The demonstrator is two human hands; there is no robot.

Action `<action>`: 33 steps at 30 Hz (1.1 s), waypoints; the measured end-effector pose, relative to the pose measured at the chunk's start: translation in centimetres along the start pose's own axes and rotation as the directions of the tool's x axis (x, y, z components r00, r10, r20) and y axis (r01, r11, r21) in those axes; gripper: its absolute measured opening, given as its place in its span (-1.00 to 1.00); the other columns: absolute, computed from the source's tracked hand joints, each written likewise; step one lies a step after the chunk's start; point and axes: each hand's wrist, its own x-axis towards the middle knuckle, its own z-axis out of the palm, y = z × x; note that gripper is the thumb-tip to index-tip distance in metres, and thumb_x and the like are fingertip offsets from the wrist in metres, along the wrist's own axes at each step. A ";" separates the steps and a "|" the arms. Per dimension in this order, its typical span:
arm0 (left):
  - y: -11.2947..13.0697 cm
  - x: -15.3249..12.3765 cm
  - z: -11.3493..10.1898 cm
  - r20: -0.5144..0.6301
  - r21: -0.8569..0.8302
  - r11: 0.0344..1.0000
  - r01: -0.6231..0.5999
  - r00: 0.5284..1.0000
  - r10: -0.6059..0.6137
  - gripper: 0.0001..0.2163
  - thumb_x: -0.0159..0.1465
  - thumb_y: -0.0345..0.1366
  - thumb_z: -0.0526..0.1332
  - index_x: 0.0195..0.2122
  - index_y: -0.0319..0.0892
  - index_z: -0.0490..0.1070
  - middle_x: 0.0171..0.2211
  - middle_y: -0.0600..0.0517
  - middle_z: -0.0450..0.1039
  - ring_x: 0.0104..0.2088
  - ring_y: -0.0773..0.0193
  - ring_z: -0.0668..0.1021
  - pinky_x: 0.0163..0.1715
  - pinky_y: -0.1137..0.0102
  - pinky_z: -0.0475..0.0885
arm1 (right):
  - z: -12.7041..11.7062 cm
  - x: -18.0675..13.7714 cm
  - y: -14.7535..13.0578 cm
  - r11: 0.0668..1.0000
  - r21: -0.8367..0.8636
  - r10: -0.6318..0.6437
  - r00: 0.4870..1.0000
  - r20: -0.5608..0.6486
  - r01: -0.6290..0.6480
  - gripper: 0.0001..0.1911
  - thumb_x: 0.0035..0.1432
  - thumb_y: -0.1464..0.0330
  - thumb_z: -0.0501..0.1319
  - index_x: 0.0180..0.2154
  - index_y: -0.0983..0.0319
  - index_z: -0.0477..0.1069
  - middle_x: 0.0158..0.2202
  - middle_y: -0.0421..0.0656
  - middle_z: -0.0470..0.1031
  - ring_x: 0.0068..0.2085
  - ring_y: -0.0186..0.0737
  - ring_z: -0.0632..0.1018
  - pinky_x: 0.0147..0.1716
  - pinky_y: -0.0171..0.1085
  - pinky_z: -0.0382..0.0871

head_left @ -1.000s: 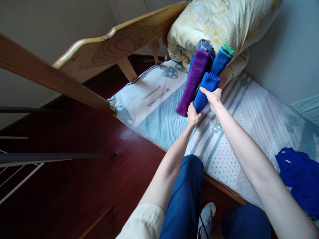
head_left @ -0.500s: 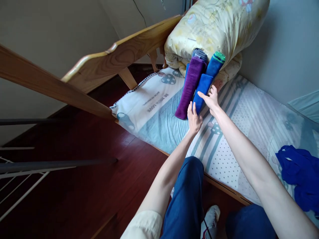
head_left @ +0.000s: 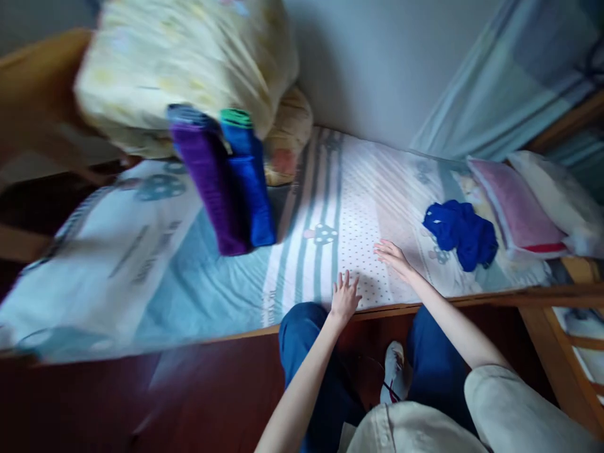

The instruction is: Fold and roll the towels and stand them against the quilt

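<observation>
My left hand (head_left: pixel 345 297) hovers near the front edge of the bed with fingers spread, holding nothing. To its right my right hand (head_left: pixel 391 257) is also open and empty, fingers stretched out over the dotted part of the bed sheet (head_left: pixel 356 207). A crumpled blue cloth (head_left: pixel 460 233) lies on the sheet to the right of my right hand. Away to the left, a purple rolled towel (head_left: pixel 214 189) and a blue rolled towel (head_left: pixel 255 201) lean side by side; a grey roll (head_left: pixel 191 116) and a green-edged blue roll (head_left: pixel 236 119) show behind them.
A rolled yellow quilt (head_left: pixel 184 69) stands at the bed's left end, by a blurred wooden rail (head_left: pixel 42 82). Pink (head_left: pixel 519 201) and white (head_left: pixel 557 195) pillows lie at the right end. A wooden side rail (head_left: pixel 509 297) runs along the front right. A pale curtain (head_left: pixel 472 107) hangs behind.
Both hands have left the rolled towels and moved right along the bed. The view has swung right, bringing the pillows and the whole blue cloth into sight. The towels stay against the quilt.
</observation>
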 end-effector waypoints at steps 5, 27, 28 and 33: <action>4.7 -0.3 4.9 0.097 0.246 0.967 0.059 0.992 -0.085 -0.38 0.31 -0.33 0.27 0.41 -0.01 0.27 0.42 -0.38 0.15 0.41 -0.48 0.19 0.15 -0.45 0.28 | -14.4 -5.3 5.3 0.990 0.062 0.144 0.880 -0.454 -0.130 -0.57 -0.05 0.25 0.41 -0.08 0.11 0.52 0.01 -0.03 0.65 0.03 -0.01 0.67 0.00 -0.01 0.58; 3.8 1.7 7.2 0.057 0.548 0.826 0.127 0.980 -0.189 -0.38 0.29 -0.27 0.32 0.39 0.04 0.31 0.38 -0.33 0.25 0.37 -0.46 0.26 0.02 -0.24 0.50 | -33.5 12.7 6.7 0.620 -0.728 -0.167 0.856 -0.489 -0.295 -0.45 0.17 0.57 0.13 0.18 0.26 0.49 0.46 0.05 0.17 0.42 0.22 0.19 0.36 0.18 0.16; 3.8 1.7 7.2 0.065 0.546 0.828 0.128 0.979 -0.194 -0.38 0.28 -0.27 0.33 0.39 0.04 0.31 0.38 -0.34 0.24 0.37 -0.47 0.25 0.02 -0.24 0.50 | -33.6 13.3 6.6 0.622 -0.723 -0.155 0.857 -0.491 -0.302 -0.45 0.17 0.58 0.12 0.18 0.28 0.49 0.44 0.07 0.21 0.41 0.22 0.21 0.36 0.17 0.15; 4.3 2.2 6.6 0.091 0.523 0.836 0.166 0.964 -0.248 -0.35 0.24 -0.27 0.40 0.37 0.05 0.33 0.40 -0.36 0.19 0.37 -0.46 0.25 0.03 -0.23 0.49 | -32.8 12.8 5.6 0.696 -0.688 -0.215 0.855 -0.473 -0.205 -0.51 0.24 0.58 0.09 0.18 0.38 0.45 0.30 0.17 0.37 0.33 0.11 0.34 0.36 0.01 0.17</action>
